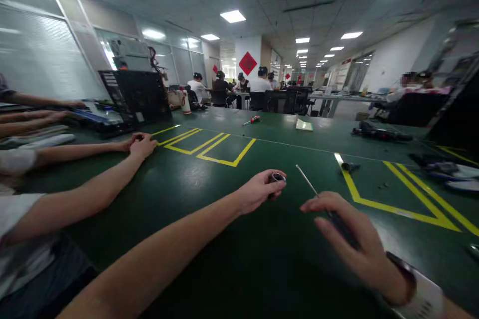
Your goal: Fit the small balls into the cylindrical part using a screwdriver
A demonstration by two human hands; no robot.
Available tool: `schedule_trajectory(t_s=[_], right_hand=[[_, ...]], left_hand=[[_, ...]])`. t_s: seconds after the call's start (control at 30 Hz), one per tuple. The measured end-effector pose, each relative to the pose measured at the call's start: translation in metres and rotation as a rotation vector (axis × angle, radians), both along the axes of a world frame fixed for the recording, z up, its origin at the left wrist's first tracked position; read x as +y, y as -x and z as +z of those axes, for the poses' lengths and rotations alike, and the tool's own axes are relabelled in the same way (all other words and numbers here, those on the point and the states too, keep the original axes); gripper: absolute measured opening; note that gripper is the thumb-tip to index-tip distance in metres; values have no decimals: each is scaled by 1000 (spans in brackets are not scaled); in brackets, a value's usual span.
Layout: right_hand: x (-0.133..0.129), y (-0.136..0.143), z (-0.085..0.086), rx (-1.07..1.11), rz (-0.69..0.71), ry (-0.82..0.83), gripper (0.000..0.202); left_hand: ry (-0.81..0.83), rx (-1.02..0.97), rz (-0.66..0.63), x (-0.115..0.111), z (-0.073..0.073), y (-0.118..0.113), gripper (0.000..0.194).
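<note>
My left hand [260,192] is closed around a small dark cylindrical part [278,178] with a shiny round rim, its opening facing up. To the right, my right hand [348,234] holds a screwdriver with a dark handle [342,229] lying against the palm. The thin metal shaft [307,180] points up and left, its tip apart from the cylindrical part. Thumb and index finger of my right hand are spread. Another small dark part [348,167] lies on the yellow tape to the right, with tiny pieces [383,186] near it.
Yellow tape [217,161] marks the green table [194,179]. A red screwdriver [252,120], a pale notepad [304,124] and a dark tool [381,132] lie farther back. A co-worker's hands [142,144] rest at the left, near a black case [138,94].
</note>
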State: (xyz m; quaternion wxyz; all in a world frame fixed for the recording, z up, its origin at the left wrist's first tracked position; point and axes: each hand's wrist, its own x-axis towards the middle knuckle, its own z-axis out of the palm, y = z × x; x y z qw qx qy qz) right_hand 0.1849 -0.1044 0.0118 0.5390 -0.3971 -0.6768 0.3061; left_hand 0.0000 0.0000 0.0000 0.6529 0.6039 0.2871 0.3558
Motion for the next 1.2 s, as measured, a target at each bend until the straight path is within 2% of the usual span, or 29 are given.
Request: schedule_trajectory(t_s=[0.1, 0.17, 0.3, 0.5, 0.73, 0.83, 0.93, 1.03, 1.13, 1.2], right_hand=[[9, -8, -7, 292, -21, 210, 31], [12, -10, -11, 420, -28, 335, 37], [12, -6, -17, 472, 0, 472, 38], [11, 0, -22, 369, -11, 420, 33], [9, -1, -31, 134, -22, 374, 30], [13, -5, -27, 79, -59, 306, 25], [25, -17, -9, 180, -186, 124, 18], [40, -32, 6, 357, -269, 61, 15], [45, -39, 3, 467, -309, 149, 18], [43, -35, -6, 552, -259, 284, 23]], left_hand=[[-198, 126, 89, -2, -4, -2, 38], [-291, 208, 93, -3, -8, -4, 34], [-450, 365, 72, -4, -16, -5, 29], [-637, 487, 87, -3, -17, -5, 21], [-720, 562, 91, -5, -16, -7, 14], [-729, 584, 87, -4, -17, -7, 14], [-716, 608, 110, -3, -18, -7, 15], [-707, 630, 126, -3, -17, -7, 15], [-704, 633, 121, -3, -17, -8, 15], [-707, 624, 110, -3, -18, -8, 15]])
